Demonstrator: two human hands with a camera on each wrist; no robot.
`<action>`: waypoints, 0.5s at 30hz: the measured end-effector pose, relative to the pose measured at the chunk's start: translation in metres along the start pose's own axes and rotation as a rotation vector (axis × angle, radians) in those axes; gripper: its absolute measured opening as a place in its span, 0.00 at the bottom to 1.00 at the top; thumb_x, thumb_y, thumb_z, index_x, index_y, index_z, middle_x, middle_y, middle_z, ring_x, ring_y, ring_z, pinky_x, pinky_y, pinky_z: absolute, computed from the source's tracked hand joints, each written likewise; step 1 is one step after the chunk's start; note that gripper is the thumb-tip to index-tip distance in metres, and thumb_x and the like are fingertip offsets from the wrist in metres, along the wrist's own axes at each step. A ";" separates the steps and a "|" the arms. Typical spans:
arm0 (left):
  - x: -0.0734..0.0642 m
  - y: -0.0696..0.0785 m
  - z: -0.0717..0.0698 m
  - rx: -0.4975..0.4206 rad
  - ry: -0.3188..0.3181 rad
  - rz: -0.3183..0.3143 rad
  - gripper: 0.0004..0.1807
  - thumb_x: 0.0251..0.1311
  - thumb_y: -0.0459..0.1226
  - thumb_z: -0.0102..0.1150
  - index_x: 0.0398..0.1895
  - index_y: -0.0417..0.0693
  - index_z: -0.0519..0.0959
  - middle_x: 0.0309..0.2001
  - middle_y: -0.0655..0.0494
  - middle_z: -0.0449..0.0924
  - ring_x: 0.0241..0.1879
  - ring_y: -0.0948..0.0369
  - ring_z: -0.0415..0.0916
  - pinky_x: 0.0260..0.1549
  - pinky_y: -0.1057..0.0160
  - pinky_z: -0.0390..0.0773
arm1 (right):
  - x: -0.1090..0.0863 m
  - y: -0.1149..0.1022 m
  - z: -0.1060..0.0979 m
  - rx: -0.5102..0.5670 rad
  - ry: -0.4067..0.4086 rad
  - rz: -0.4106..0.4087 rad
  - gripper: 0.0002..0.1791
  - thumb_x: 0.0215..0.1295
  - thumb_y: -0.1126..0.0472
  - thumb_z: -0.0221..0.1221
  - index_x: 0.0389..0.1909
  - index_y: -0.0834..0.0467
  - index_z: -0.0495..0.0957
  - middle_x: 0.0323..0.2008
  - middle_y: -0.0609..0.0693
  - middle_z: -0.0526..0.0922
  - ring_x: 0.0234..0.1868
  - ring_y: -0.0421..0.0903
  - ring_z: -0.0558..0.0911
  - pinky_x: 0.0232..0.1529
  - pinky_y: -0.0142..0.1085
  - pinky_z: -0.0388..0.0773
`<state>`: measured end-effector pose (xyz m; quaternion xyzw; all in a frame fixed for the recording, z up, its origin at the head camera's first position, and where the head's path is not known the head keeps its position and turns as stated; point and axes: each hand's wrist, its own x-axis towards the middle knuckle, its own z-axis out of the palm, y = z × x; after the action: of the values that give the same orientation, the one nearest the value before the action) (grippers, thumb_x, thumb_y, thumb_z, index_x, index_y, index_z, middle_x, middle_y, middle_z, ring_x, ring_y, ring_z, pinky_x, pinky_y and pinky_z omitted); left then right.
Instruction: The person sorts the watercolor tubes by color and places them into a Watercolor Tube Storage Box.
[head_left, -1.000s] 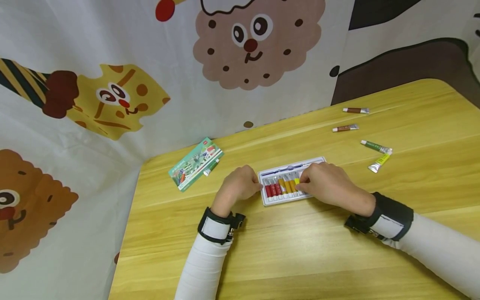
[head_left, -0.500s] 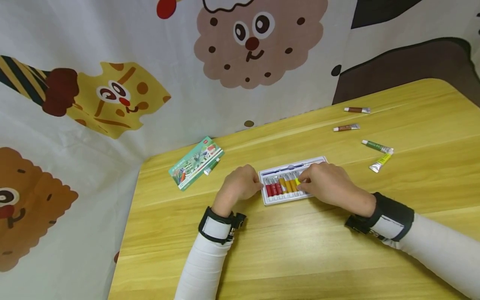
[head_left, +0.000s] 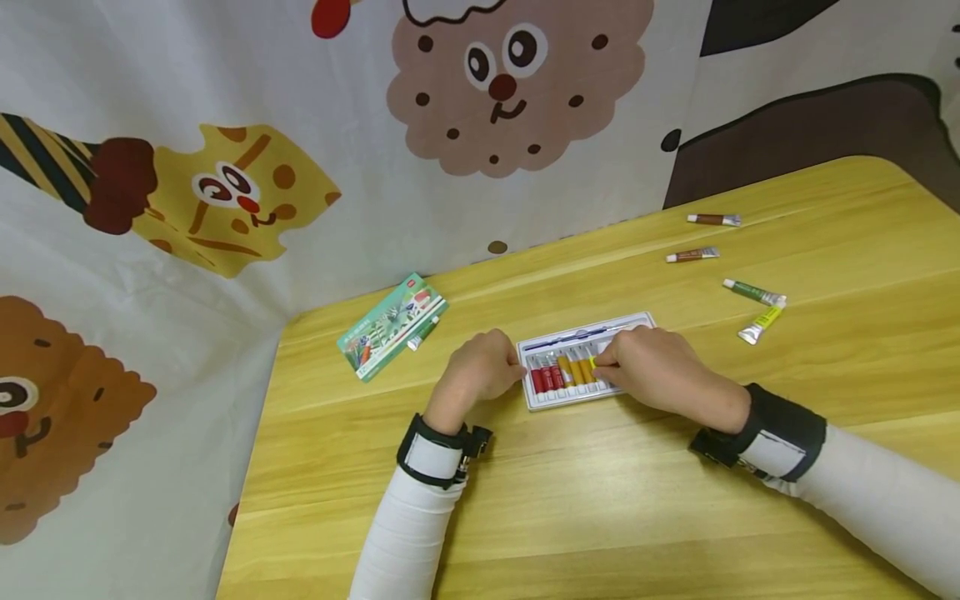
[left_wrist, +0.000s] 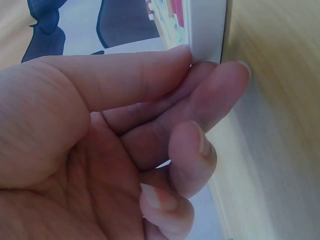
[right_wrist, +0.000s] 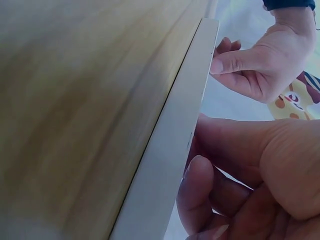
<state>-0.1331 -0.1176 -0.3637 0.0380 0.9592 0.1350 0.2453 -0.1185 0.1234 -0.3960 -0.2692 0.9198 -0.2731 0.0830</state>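
Observation:
A white plastic tray (head_left: 573, 402) lies on the table, holding a blue paintbrush (head_left: 570, 339) and a row of red and orange-yellow paint tubes (head_left: 551, 379). My left hand (head_left: 483, 367) pinches the tray's left end between thumb and fingertips; the left wrist view shows the tray wall (left_wrist: 207, 30) at those fingertips. Over the tray's right part, my right hand (head_left: 663, 367) pinches a bright yellow paint tube (head_left: 594, 362), mostly covered by the fingers. In the right wrist view, the thumb and curled fingers of the right hand (right_wrist: 250, 170) are behind the tray's side wall (right_wrist: 172, 120).
A green paint box (head_left: 386, 321) lies at the left back, with a green tube (head_left: 423, 333) by it. Two brown tubes (head_left: 692, 256), a green tube (head_left: 752, 292) and a yellow tube (head_left: 761, 323) lie right of the tray. A printed curtain (head_left: 360, 217) hangs behind the table.
My right fingertips shift slightly at the yellow paint tube in the tray. My left hand stays at the tray's left end, and the loose tubes have not moved.

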 end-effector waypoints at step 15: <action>0.000 -0.001 0.001 -0.004 -0.001 0.002 0.19 0.73 0.44 0.64 0.22 0.48 0.82 0.21 0.56 0.73 0.22 0.59 0.71 0.23 0.62 0.68 | -0.004 -0.004 0.000 -0.124 0.042 -0.146 0.04 0.66 0.67 0.70 0.31 0.57 0.89 0.25 0.46 0.83 0.25 0.39 0.76 0.26 0.38 0.75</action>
<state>-0.1325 -0.1185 -0.3644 0.0382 0.9588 0.1373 0.2458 -0.1134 0.1222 -0.3941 -0.3341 0.9145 -0.2266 0.0268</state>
